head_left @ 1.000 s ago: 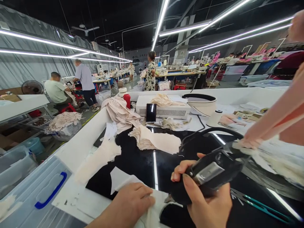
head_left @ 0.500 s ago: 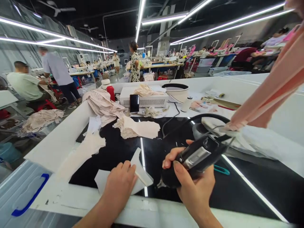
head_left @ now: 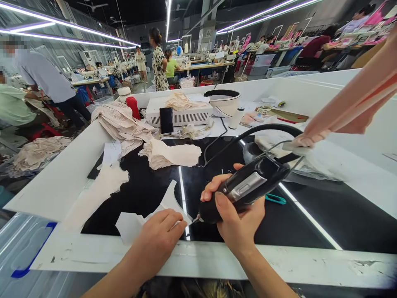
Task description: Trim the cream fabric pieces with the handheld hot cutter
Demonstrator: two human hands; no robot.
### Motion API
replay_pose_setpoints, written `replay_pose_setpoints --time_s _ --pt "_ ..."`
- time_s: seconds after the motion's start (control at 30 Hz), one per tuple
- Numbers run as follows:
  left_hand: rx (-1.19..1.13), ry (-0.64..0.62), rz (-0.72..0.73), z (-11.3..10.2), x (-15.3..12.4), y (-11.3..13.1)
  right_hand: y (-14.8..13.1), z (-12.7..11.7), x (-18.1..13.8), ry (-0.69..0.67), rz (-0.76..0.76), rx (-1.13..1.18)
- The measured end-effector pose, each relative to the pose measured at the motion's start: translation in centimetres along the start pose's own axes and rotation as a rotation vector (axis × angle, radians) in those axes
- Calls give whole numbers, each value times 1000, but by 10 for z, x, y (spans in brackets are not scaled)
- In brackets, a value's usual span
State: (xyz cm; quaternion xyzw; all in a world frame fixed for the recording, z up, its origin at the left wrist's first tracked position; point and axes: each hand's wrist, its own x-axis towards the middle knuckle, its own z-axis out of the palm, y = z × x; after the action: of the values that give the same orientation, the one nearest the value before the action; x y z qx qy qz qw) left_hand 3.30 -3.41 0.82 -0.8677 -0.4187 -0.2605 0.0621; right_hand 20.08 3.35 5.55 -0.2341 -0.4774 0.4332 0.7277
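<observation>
Looks like the working pass in hand, with the black handheld tool held low and its metal tip aimed at the near right corner of the white piece. Calls next, in all likelihood, for a firm left press and a small, controlled shift of the tip along that edge, well clear of the fingertips close by. Pressing down on the white piece with the left hand, with fingers bent and close together; cannot tell whether merely flattening it or pinching its margin, with the thumb hard to make out. Gripping the tool in the right hand, with the thumb along the near side and fingers wrapped round the far side, closed firmly on the body. Cannot tell whether touching the white piece with the tip or stopping just beside it. Lying at the near edge of the glossy black panel, partly under the left hand and lapping slightly over the pale front strip of the counter: the white piece. Beyond it on the panel, a stack of cream pieces; near the tool's far side, a teal implement.
</observation>
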Motion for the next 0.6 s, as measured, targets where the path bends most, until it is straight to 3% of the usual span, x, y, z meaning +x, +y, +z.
replay_pose_setpoints --time_s 0.23,0.6 --pt "-62 -31 152 8 7 -1 6 2 -4 -26 -30 14" --pt "-121 -112 89 18 1 -17 4 2 -7 -14 -29 23"
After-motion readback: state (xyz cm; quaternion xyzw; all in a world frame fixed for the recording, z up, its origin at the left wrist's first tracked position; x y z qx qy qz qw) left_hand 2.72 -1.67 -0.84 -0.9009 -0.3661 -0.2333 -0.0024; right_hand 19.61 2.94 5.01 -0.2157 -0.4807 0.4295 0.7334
